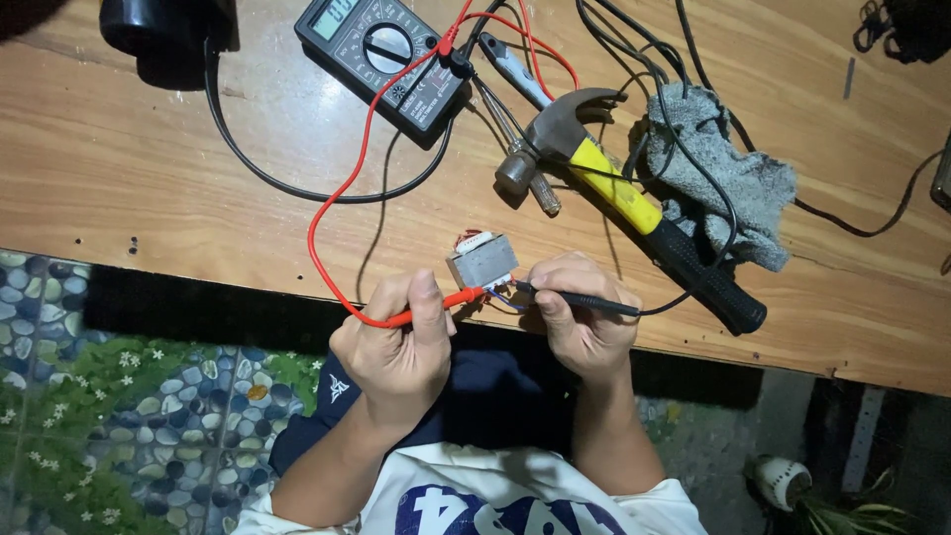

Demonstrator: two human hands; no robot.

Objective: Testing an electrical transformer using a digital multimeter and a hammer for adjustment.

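My left hand (396, 347) grips a red test probe (446, 300) whose tip touches a small grey transformer (481, 261) standing near the front edge of the wooden table (149, 168). My right hand (580, 307) holds a black test probe (580, 299), its tip at the transformer's right side. The red lead (332, 198) and a black lead run back to a black multimeter (381, 59) with a dial and lit display at the table's far side.
A hammer (634, 198) with a yellow and black handle lies diagonally right of the transformer, beside a screwdriver (525, 168), pliers and a grey rag (723, 168). Black cables loop over the table. A dark object (163, 35) sits at the far left. Pebble-patterned floor lies below.
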